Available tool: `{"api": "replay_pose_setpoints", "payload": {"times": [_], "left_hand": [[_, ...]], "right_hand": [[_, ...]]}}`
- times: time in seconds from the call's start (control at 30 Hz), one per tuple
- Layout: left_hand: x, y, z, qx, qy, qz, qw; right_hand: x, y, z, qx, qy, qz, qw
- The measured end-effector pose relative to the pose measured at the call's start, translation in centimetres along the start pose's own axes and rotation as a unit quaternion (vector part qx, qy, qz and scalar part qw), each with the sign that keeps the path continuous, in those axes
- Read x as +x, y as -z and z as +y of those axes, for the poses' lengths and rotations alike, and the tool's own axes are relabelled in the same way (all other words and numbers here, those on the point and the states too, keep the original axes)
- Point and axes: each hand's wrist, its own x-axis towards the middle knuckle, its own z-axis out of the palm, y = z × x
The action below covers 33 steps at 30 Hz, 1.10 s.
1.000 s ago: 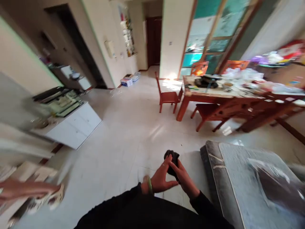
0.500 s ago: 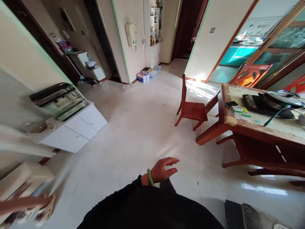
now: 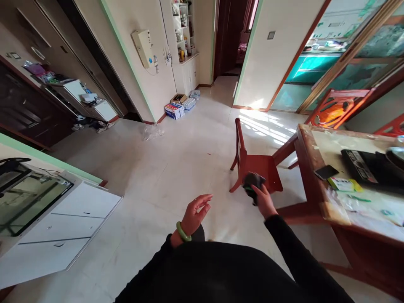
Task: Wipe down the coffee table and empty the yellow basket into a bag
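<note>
My left hand (image 3: pixel 195 213), with a green bangle (image 3: pixel 183 232) at its wrist, hangs over the pale tiled floor. Its fingers are loosely bent and apart, holding nothing. My right hand (image 3: pixel 265 203) is closed on a small black object (image 3: pixel 251 185) with a green patch; its kind cannot be made out. That object overlaps the seat of a red wooden chair (image 3: pixel 257 166) in the view, and whether they touch is not clear. Just right of my right hand stands the wooden dining table (image 3: pixel 333 212).
On the table lie a phone (image 3: pixel 326 172), a green-yellow box (image 3: pixel 344 184) and a black cooktop (image 3: pixel 362 162). White cabinets (image 3: pixel 85 214) stand at left. Boxes (image 3: pixel 174 110) and a clear plastic bag (image 3: pixel 153 131) lie by the far wall. A doorway (image 3: pixel 232 42) opens ahead.
My view has moved forward, bringing the chair and table nearer. My right hand with the black object has come into sight. My left hand has shifted left in the view, still open.
</note>
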Motion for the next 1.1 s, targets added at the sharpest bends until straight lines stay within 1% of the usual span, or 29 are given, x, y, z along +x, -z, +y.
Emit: {"api": "replay_pose_setpoints", "payload": {"times": [0.03,0.07,0.1,0.13,0.17,0.2,0.23,0.27,0.33,0.4,0.43,0.5,0.57,0.63,0.7,0.77,0.83,0.87,0.93,1.03,1.1], "left_hand": [[2.5,1.5,0.1,-0.014,0.004,0.022,1.000],[5.1,2.9,0.0,-0.030,0.002,0.045,0.999],[7.8,4.3,-0.2,-0.046,-0.006,0.068,0.997],[10.6,5.6,-0.4,-0.060,-0.018,0.090,0.994],[13.6,6.9,-0.7,-0.071,-0.030,0.109,0.991],[16.7,8.1,-0.9,-0.078,-0.039,0.123,0.989],[19.9,9.1,-1.1,-0.079,-0.042,0.131,0.987],[23.2,10.1,-1.1,-0.075,-0.038,0.129,0.988],[30.0,11.4,-0.8,-0.061,-0.016,0.097,0.993],[37.0,12.0,0.0,-0.048,-0.004,0.037,0.998],[40.6,12.0,0.5,-0.041,-0.005,0.001,0.999],[47.9,11.3,1.3,-0.021,-0.019,-0.069,0.997],[55.3,10.0,1.8,0.011,-0.035,-0.129,0.991],[62.5,8.7,1.7,0.041,-0.051,-0.176,0.982],[69.3,7.9,1.3,0.050,-0.062,-0.205,0.975],[75.5,8.0,0.7,0.041,-0.057,-0.196,0.978],[81.3,8.6,-0.1,0.025,-0.034,-0.146,0.988],[84.1,9.0,-0.4,0.019,-0.019,-0.116,0.993],[89.4,9.9,-1.2,0.011,0.007,-0.067,0.998],[97.5,10.7,-2.5,-0.002,0.025,-0.021,0.999],[103.3,10.7,-3.4,-0.012,0.023,0.001,1.000]], "right_hand": [[2.8,-3.8,-1.7,0.002,0.015,-0.047,0.999],[5.1,-7.8,-3.5,-0.001,0.041,-0.109,0.993],[7.1,-11.7,-5.3,-0.014,0.078,-0.176,0.981],[8.6,-15.3,-7.1,-0.036,0.125,-0.237,0.963],[9.9,-18.4,-8.6,-0.064,0.175,-0.283,0.941],[11.1,-20.8,-10.0,-0.089,0.222,-0.308,0.921],[12.4,-22.5,-11.1,-0.109,0.262,-0.316,0.905],[13.8,-23.6,-11.9,-0.120,0.291,-0.314,0.896],[17.4,-24.4,-13.2,-0.129,0.308,-0.296,0.895],[22.0,-24.2,-14.3,-0.136,0.285,-0.263,0.911],[24.5,-23.9,-14.9,-0.137,0.268,-0.242,0.922],[29.7,-23.0,-16.2,-0.122,0.241,-0.191,0.944],[35.0,-22.1,-17.5,-0.102,0.228,-0.134,0.959],[40.5,-21.1,-18.4,-0.087,0.217,-0.082,0.969],[46.1,-20.5,-19.0,-0.064,0.186,-0.045,0.979],[52.1,-20.4,-19.5,-0.025,0.138,-0.032,0.990],[58.0,-20.8,-20.7,0.009,0.097,-0.042,0.994],[60.9,-21.2,-21.5,0.018,0.088,-0.052,0.995],[66.5,-22.2,-23.8,0.017,0.094,-0.082,0.992],[74.4,-23.8,-27.4,-0.035,0.138,-0.133,0.981],[79.8,-24.3,-28.9,-0.071,0.165,-0.137,0.974]]}}
